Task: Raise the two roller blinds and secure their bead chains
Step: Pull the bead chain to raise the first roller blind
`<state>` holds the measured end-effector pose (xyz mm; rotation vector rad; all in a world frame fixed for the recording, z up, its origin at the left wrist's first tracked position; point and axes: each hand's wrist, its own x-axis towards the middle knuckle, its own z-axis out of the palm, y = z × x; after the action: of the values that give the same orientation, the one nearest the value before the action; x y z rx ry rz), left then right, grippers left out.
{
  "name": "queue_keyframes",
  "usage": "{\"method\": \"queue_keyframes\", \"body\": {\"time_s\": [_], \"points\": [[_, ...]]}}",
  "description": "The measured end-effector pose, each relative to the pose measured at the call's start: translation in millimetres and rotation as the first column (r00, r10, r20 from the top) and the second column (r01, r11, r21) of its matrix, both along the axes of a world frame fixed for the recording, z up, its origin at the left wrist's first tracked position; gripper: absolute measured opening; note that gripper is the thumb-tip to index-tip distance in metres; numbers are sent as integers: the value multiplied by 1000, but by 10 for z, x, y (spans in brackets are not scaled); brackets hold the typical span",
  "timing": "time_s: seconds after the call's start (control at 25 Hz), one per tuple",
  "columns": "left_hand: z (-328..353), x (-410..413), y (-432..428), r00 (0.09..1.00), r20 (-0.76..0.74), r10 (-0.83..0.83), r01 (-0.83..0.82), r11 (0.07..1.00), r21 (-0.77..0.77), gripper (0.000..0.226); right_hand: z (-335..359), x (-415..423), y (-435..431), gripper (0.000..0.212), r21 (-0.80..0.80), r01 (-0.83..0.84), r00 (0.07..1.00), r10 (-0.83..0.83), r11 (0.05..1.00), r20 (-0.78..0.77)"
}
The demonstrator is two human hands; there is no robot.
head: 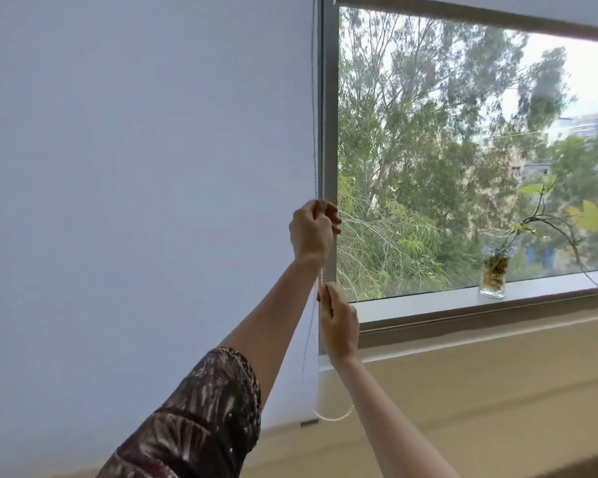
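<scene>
— Where are the hands?

— Both are on the bead chain [322,132] that hangs along the grey window frame [330,98]. The left hand [312,232] is the higher one, its grip closed around the chain beside the frame. The right hand [339,326] sits below it, fingers pinched together on the same chain near the sill [428,303].

— And the blinds?

— The left blind [145,167] is fully down, a pale sheet covering its window to the bottom. The right blind [497,12] is nearly all the way up; only its lower edge shows across the top of the glass, with trees in view behind it.

— Where does the chain end?

— Its white loop [335,416] hangs loose below the sill, against the wall. A second, thinner strand [313,98] runs down just left of the frame, at the edge of the lowered blind.

— Any containers?

— One: a clear glass vase [493,267] standing upright on the sill, well to the right of the hands. It holds a trailing plant [546,215] whose roots and brownish matter fill the lower part; whether there is water in it I cannot tell.

— The sleeve?

— A dark patterned sleeve [201,415] covers the left upper arm; the right forearm is bare.
</scene>
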<state>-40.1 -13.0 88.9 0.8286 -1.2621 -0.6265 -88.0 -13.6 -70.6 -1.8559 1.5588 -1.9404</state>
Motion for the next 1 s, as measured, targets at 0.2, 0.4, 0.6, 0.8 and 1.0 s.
{"method": "queue_keyframes", "body": {"time_s": [0.2, 0.4, 0.6, 0.8, 1.0], "points": [[-355, 234, 90, 982, 138, 128, -125, 992, -29, 35, -102, -108, 111, 28, 175, -359, 923, 322, 917, 209], [-555, 384, 245, 932, 282, 230, -223, 973, -55, 35, 569, -157, 178, 35, 45, -432, 833, 380, 901, 402], [-1018, 458, 437, 883, 407, 233, -261, 965, 15, 30, 1758, 5, 208, 37, -28, -504, 795, 476, 864, 377], [-1434, 610, 549, 831, 513, 215, -252, 968, 3, 27, 2224, 318, 276, 25, -116, -474, 790, 480, 873, 381], [-1451, 883, 443, 760, 649, -30, -89, 985, 150, 25, 1801, 515, 368, 26, -199, -295, 910, 339, 934, 240]]}}
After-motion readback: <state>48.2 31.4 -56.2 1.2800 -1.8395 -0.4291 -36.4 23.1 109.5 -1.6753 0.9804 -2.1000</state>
